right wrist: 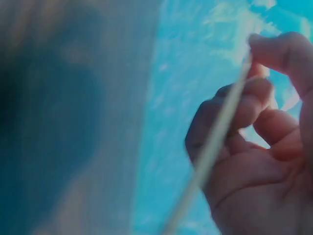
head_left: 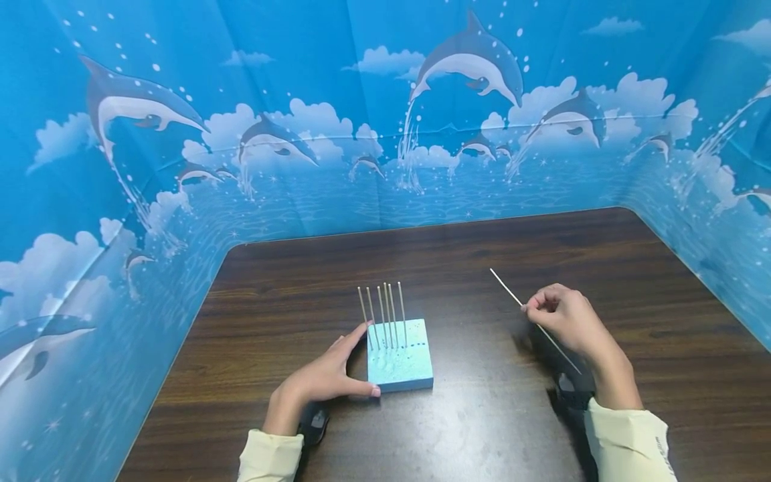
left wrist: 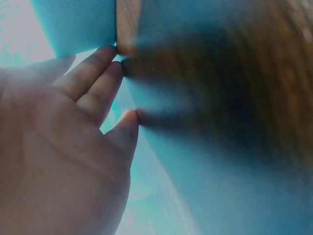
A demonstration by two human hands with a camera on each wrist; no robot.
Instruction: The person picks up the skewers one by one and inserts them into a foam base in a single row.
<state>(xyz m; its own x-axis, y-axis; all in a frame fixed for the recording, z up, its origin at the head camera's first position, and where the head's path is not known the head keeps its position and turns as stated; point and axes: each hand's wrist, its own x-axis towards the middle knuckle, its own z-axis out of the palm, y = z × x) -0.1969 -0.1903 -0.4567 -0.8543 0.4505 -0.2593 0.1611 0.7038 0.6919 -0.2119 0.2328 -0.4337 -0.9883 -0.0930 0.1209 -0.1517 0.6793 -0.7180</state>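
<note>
A light blue foam block point(head_left: 418, 365) lies on the table with several thin wooden sticks point(head_left: 364, 304) standing upright in its back half. Small holes dot its top, some in a row toward the right edge. My left hand point(head_left: 322, 375) holds the block from its left side, thumb at the front corner and index finger at the back-left corner. In the left wrist view, fingers of the left hand point(left wrist: 63, 127) reach to the block's side point(left wrist: 83, 24). Right of the block, my right hand point(head_left: 566, 320) pinches another thin stick point(head_left: 504, 284) near its middle, slanted above the table.
The dark wood-grain table point(head_left: 476, 428) has rounded back corners. A blue curtain point(head_left: 337, 194) printed with dolphins encloses it at the back and both sides. A black wrist device point(head_left: 572, 388) sits under the right wrist, another point(head_left: 314, 423) under the left.
</note>
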